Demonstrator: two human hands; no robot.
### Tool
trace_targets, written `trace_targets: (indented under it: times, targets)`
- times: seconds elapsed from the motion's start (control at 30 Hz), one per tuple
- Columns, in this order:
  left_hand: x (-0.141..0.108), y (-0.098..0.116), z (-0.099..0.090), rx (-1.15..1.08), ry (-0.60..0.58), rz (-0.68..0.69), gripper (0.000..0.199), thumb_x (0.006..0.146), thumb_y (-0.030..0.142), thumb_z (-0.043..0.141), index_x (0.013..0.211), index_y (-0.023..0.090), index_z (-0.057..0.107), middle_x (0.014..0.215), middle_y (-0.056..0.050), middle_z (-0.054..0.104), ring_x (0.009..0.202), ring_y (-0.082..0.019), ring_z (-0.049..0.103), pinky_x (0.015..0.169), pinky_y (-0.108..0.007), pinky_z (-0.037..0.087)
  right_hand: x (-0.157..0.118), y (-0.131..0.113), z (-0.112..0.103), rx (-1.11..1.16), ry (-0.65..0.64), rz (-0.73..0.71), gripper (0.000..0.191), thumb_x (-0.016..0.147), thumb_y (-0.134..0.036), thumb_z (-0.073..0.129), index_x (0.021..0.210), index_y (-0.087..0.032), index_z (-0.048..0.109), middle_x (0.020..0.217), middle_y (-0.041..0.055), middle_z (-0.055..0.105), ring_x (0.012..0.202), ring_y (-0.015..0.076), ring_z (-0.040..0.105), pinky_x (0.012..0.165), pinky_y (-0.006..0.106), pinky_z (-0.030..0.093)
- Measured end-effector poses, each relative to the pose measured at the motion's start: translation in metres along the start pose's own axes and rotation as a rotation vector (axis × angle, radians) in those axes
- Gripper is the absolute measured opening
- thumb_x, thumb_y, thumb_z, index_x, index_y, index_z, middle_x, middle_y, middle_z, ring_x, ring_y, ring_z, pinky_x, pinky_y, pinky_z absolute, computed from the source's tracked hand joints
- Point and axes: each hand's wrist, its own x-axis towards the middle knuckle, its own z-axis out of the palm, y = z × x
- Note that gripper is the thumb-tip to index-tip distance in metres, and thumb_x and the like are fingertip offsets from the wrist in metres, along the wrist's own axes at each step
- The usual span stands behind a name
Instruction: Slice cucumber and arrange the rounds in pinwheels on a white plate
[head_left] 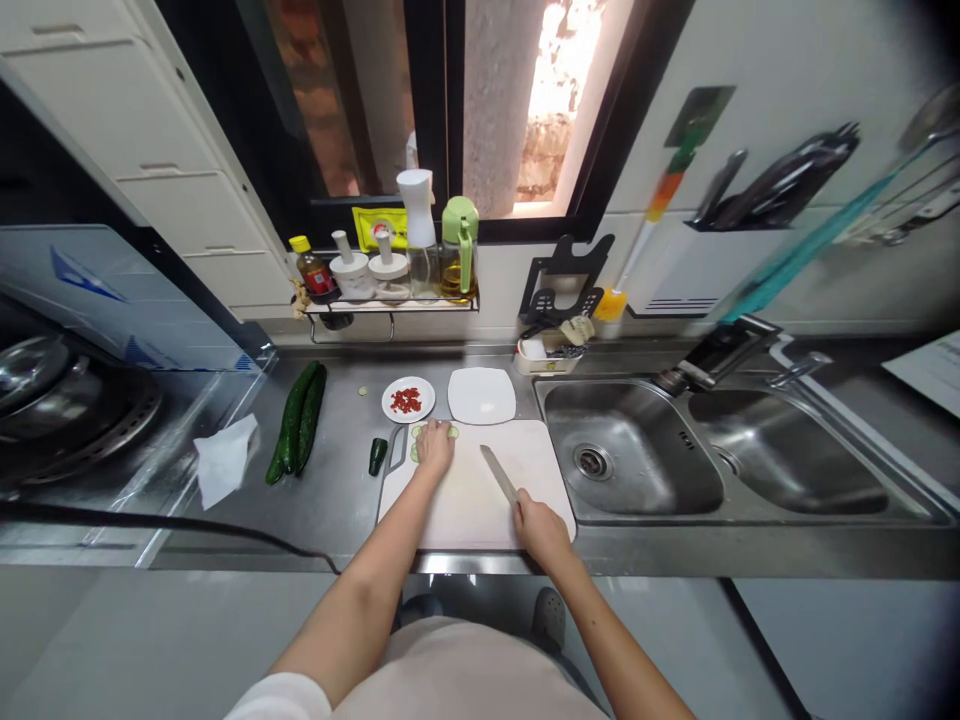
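A white cutting board (480,505) with a grey handle lies on the counter in front of me. My left hand (435,447) is at its upper left, fingers curled down over pale green cucumber slices (416,453), partly hiding them. My right hand (538,522) grips a kitchen knife (498,473) by its handle, the blade angled up and left over the board, apart from the slices. Beyond the board are a white plate of chopped red pieces (406,400) and a bare white square plate (482,396). A short cucumber end (378,456) lies left of the board.
Whole cucumbers (297,420) and a crumpled white tissue (225,460) lie to the left, near a stove with a pot (37,380). A double steel sink (637,450) is on the right. Seasoning jars and an oil bottle (459,250) stand on a wall rack (390,306).
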Motion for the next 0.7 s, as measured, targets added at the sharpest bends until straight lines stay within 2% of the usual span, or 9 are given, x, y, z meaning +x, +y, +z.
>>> trace_targets:
  times: [0.1, 0.2, 0.3, 0.43, 0.57, 0.7]
  targets:
    - [0.000, 0.001, 0.001, -0.050, 0.031, 0.000, 0.025, 0.083, 0.020, 0.052, 0.106, 0.026, 0.060, 0.111, -0.008, 0.058, 0.105, -0.023, 0.052, 0.089, -0.033, 0.036, -0.001, 0.000, -0.001, 0.002, 0.007, -0.005, 0.025, 0.095, -0.027, 0.028, 0.109, -0.019, 0.048, 0.093, 0.0121, 0.068, 0.088, 0.0219, 0.065, 0.069, 0.029, 0.039]
    - [-0.005, -0.001, 0.001, -0.172, 0.021, -0.071, 0.020, 0.083, 0.017, 0.050, 0.097, 0.025, 0.061, 0.097, -0.005, 0.065, 0.093, -0.020, 0.057, 0.080, -0.030, 0.038, -0.001, 0.000, -0.002, 0.000, 0.002, -0.003, 0.026, 0.095, -0.027, 0.028, 0.110, -0.018, 0.048, 0.093, 0.0124, 0.068, 0.088, 0.0219, 0.065, 0.070, 0.029, 0.039]
    - [-0.016, -0.005, 0.004, -0.352, -0.051, -0.154, 0.016, 0.081, 0.017, 0.054, 0.093, 0.023, 0.063, 0.085, -0.001, 0.067, 0.081, -0.016, 0.059, 0.070, -0.025, 0.039, 0.000, -0.001, -0.002, -0.002, -0.006, -0.004, 0.027, 0.095, -0.027, 0.028, 0.110, -0.018, 0.048, 0.093, 0.0123, 0.068, 0.089, 0.0221, 0.065, 0.070, 0.029, 0.039]
    - [-0.037, -0.013, 0.012, -0.478, -0.149, -0.128, 0.017, 0.075, 0.017, 0.059, 0.091, 0.020, 0.065, 0.078, 0.000, 0.068, 0.071, -0.012, 0.059, 0.062, -0.021, 0.037, 0.001, -0.001, -0.002, -0.013, 0.003, -0.016, 0.027, 0.094, -0.027, 0.028, 0.110, -0.018, 0.048, 0.093, 0.0123, 0.068, 0.088, 0.0236, 0.065, 0.069, 0.030, 0.040]
    - [-0.051, -0.019, 0.018, -0.424, -0.161, -0.104, 0.017, 0.077, 0.018, 0.057, 0.090, 0.020, 0.068, 0.080, -0.001, 0.069, 0.073, -0.013, 0.060, 0.064, -0.022, 0.039, 0.002, -0.001, -0.001, -0.026, 0.008, -0.019, 0.028, 0.094, -0.028, 0.028, 0.111, -0.018, 0.048, 0.093, 0.0127, 0.068, 0.089, 0.0239, 0.065, 0.070, 0.030, 0.040]
    - [-0.052, -0.020, 0.018, -0.366, -0.137, -0.010, 0.022, 0.081, 0.016, 0.052, 0.092, 0.021, 0.070, 0.091, -0.003, 0.070, 0.085, -0.017, 0.061, 0.075, -0.025, 0.042, 0.002, -0.001, 0.000, -0.028, 0.011, -0.029, 0.029, 0.094, -0.029, 0.028, 0.112, -0.018, 0.048, 0.094, 0.0125, 0.067, 0.089, 0.0236, 0.065, 0.070, 0.030, 0.040]
